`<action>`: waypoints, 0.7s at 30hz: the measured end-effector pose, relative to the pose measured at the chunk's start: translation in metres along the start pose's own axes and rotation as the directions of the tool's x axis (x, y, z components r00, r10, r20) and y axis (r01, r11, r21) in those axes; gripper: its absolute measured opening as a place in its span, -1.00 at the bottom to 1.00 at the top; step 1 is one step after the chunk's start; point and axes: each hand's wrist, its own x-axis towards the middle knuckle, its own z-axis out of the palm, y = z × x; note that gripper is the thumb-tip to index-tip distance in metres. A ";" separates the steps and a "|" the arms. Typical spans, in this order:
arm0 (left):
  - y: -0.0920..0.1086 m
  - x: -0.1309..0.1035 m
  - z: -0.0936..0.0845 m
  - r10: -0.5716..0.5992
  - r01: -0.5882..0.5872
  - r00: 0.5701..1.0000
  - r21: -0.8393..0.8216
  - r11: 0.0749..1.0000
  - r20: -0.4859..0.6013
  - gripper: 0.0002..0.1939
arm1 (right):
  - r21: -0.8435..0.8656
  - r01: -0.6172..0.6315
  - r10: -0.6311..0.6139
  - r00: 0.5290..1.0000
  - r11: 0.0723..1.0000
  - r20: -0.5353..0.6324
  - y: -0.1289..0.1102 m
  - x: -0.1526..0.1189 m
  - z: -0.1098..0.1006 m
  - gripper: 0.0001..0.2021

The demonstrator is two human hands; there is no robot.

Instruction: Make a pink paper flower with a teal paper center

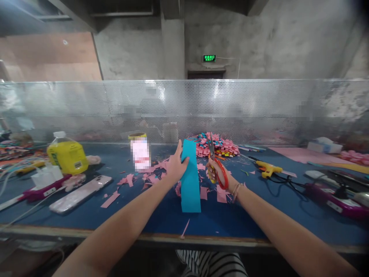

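Observation:
A long blue paper strip (190,181) stands upright in front of me, its lower end near the table's front. My left hand (177,165) grips its upper left edge, with the thumb over the front and a finger pointing up. To the right of the strip, my right hand (216,171) is closed on scissors (221,173) with red and yellow handles, their blades pointing up and clear of the paper. Pink paper scraps (203,192) lie around and behind the strip. Farther back is a pile of pink and blue cut pieces (227,147).
At left are a yellow liquid jug (67,154), a phone (80,194) and a power strip (46,190). A blurred container (140,154) stands mid-left. A yellow glue gun (268,168), cables and another power strip (331,200) lie right. A perforated metal screen (259,111) runs behind.

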 end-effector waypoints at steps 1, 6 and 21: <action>-0.001 0.000 0.001 0.005 -0.004 1.000 -0.020 1.000 0.019 -0.22 | -0.008 -0.013 0.013 1.000 1.000 0.003 0.000 0.000 0.000 -0.57; -0.002 -0.001 0.003 -0.007 0.010 0.999 -0.059 0.998 0.050 -0.23 | -0.022 -0.007 0.007 1.000 1.000 0.008 0.000 0.001 0.000 -0.56; 0.003 -0.003 0.001 0.016 -0.015 0.997 -0.025 1.000 0.076 -0.28 | -0.065 -0.012 0.012 1.000 0.998 0.013 0.002 0.001 0.000 -0.57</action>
